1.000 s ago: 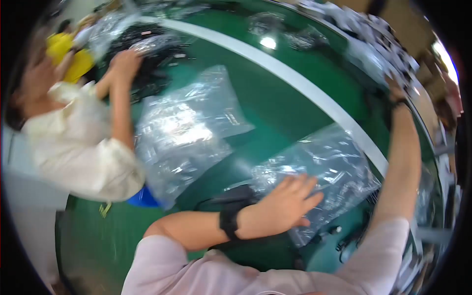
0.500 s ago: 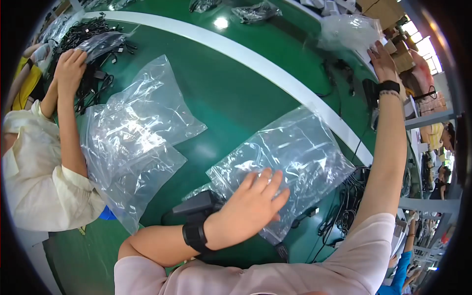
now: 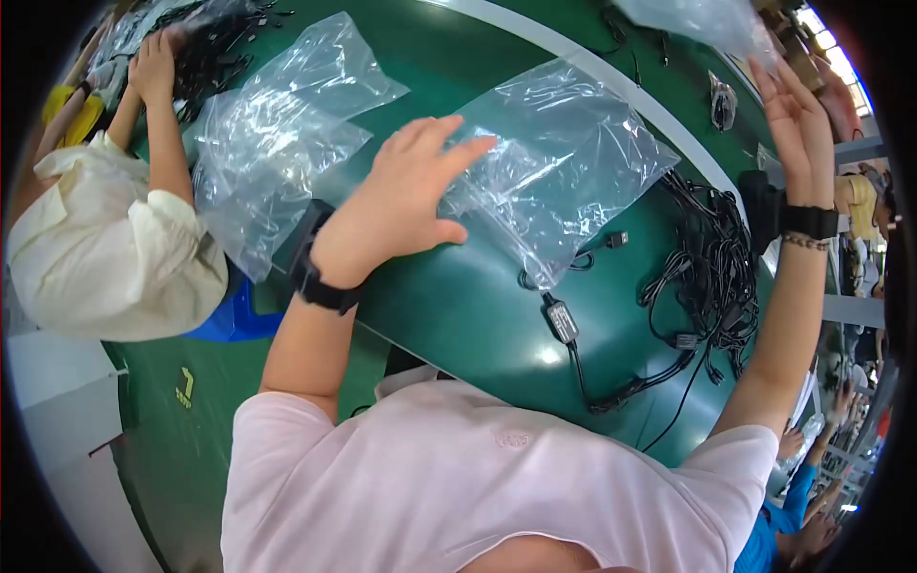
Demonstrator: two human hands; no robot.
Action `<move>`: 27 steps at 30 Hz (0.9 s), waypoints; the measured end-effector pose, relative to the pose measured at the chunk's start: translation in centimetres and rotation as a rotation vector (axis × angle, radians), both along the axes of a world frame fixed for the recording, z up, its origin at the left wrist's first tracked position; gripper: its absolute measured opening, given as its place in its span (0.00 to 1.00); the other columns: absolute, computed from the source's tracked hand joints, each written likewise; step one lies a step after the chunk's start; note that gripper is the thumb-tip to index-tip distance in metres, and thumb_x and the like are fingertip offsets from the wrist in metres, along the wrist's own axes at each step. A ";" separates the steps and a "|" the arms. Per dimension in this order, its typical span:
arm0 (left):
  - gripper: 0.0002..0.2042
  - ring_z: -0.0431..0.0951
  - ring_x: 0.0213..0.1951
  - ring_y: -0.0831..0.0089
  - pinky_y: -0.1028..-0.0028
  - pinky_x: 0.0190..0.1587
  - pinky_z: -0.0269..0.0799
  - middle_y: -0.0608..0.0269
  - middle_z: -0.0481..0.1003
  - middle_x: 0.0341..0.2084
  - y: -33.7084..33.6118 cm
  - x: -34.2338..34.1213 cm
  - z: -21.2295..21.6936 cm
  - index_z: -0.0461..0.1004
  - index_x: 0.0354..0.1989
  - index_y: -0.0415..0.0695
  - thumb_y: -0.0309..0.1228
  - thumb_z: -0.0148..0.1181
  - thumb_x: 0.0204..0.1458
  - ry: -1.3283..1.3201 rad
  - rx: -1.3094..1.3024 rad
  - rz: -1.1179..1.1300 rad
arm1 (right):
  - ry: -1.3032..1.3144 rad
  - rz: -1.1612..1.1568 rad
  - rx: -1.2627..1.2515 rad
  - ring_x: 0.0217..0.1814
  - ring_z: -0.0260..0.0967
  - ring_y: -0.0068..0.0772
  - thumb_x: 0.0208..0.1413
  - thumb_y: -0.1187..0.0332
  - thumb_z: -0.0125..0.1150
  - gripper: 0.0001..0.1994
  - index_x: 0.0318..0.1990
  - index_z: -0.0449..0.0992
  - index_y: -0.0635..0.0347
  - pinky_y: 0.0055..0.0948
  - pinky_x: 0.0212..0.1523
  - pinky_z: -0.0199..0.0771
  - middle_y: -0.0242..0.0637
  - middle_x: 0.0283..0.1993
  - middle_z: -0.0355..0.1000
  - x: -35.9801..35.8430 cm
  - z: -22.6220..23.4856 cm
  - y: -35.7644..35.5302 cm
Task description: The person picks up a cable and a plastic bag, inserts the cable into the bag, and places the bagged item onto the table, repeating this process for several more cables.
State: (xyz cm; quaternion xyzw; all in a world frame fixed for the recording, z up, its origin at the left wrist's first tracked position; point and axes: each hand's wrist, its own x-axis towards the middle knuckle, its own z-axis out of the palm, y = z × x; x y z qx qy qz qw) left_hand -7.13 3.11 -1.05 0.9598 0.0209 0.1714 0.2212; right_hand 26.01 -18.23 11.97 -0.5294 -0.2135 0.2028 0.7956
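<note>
My left hand [image 3: 392,191] is open, its fingers spread over the left edge of a clear plastic bag [image 3: 573,143] lying flat on the green table. Whether the fingertips touch the bag I cannot tell. Stretched far out to the right, my right hand [image 3: 800,124] has its fingers extended and apart. Its fingertips are close to another clear plastic bag [image 3: 693,17] at the top edge; contact between them is unclear. Below the flat bag lies a black cable with a small inline box [image 3: 562,322]. A tangled heap of black cables [image 3: 712,277] lies near my right forearm.
More clear bags [image 3: 272,143] lie to the left, beside a person in a cream shirt [image 3: 119,239] whose hands are at another pile of black cables [image 3: 205,57]. A white strip [image 3: 659,110] curves across the table. A blue stool [image 3: 234,315] stands at the left edge.
The whole view has tilted down, so the table sits higher in the picture. My left hand has moved from over the flat bag to its left edge. My right arm is still outstretched.
</note>
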 end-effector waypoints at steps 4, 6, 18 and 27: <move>0.34 0.60 0.51 0.45 0.57 0.52 0.60 0.46 0.60 0.52 -3.0 -1.6 -2.1 0.61 0.55 0.51 0.32 0.67 0.33 0.004 -0.007 0.194 | 0.173 0.080 0.079 0.58 0.56 0.54 0.52 0.82 0.46 0.15 0.46 0.58 0.85 0.41 0.60 0.61 0.58 0.52 0.59 -4.4 -3.1 1.8; 0.33 0.65 0.46 0.50 0.61 0.47 0.65 0.47 0.62 0.49 -3.8 -2.8 -2.0 0.59 0.55 0.47 0.27 0.64 0.36 -0.087 0.027 0.409 | 0.283 0.077 0.092 0.57 0.57 0.54 0.52 0.82 0.46 0.16 0.46 0.58 0.86 0.39 0.61 0.60 0.57 0.52 0.59 -6.0 -4.8 2.1; 0.13 0.71 0.23 0.77 0.80 0.28 0.66 0.59 0.71 0.18 -4.5 -11.0 7.4 0.71 0.37 0.42 0.19 0.48 0.41 -0.467 -0.619 0.366 | -0.152 0.408 -0.549 0.55 0.57 0.26 0.48 0.72 0.55 0.35 0.63 0.45 0.67 0.26 0.51 0.62 0.39 0.62 0.51 -16.5 -12.5 -0.2; 0.10 0.71 0.22 0.53 0.63 0.23 0.65 0.53 0.70 0.15 -6.2 -3.4 -1.2 0.72 0.34 0.47 0.34 0.60 0.43 0.110 0.165 0.246 | -0.120 0.215 0.130 0.61 0.54 0.42 0.52 0.77 0.48 0.26 0.59 0.50 0.74 0.37 0.59 0.56 0.44 0.62 0.50 -14.0 -8.0 -3.6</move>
